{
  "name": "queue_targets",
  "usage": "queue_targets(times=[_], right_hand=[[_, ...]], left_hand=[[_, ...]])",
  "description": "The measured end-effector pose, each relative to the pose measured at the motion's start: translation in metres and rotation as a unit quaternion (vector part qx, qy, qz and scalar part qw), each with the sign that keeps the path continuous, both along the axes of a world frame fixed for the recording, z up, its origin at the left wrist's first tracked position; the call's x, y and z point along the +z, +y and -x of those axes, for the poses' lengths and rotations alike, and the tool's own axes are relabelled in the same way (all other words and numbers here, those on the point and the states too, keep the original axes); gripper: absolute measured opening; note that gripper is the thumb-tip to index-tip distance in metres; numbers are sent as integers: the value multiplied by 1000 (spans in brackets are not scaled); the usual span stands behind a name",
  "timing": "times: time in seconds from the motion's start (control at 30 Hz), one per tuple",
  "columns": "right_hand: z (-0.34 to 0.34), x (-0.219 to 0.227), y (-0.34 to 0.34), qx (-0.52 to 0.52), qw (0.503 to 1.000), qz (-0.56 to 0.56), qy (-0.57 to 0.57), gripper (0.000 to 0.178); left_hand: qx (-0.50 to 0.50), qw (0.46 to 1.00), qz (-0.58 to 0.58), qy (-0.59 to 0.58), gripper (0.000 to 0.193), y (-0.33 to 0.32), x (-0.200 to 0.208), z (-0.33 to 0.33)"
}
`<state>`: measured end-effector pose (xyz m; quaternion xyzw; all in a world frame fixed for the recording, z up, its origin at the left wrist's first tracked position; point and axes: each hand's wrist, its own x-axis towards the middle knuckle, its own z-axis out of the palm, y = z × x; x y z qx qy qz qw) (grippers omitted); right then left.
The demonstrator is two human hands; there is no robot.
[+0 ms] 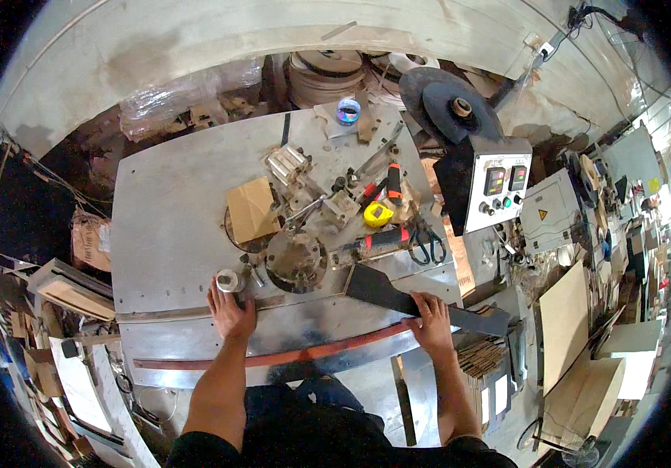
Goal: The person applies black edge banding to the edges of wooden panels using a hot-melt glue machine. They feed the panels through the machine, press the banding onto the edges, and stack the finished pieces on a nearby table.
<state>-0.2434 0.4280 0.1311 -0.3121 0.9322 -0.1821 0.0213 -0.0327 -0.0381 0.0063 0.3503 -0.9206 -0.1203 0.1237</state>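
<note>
My left hand (232, 316) lies on the near part of a metal machine table (172, 234), fingers stretched forward beside a small pale cylinder (228, 281). Whether the fingertips press on that cylinder I cannot tell. At the right, my right hand (431, 324) has its fingers over a long dark angled board (378, 290), the thumb at its near edge. This board lies across the table's right front and sticks out past its right edge. Between my hands sits a round metal plate (296, 261) of the machine, with a brown cardboard piece (253, 209) behind it.
A yellow tape measure (378, 214), black scissors (427, 243) and red-black handled tools (393, 181) lie around the machine's metal fittings (328, 203). A roll of tape (348, 111) sits farther back. A control box (497, 187) and a large dark disc reel (451, 105) stand at the right.
</note>
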Motion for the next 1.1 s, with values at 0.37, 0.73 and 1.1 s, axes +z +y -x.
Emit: queue_targets(times=[0.37,0.73,1.1], right_hand=[[-54,-4,-16,14,996,-12,85,73],[-186,-17,-129,51,998,-8,33,70],[-188,-61,-177,54,998,-9,12,70]], left_hand=[[4,998,-52,-25,82,0,28,-2],[-152,967,-147,145,57,-34,3,-46],[-213,957,-161,111,70,-1,29,-94]])
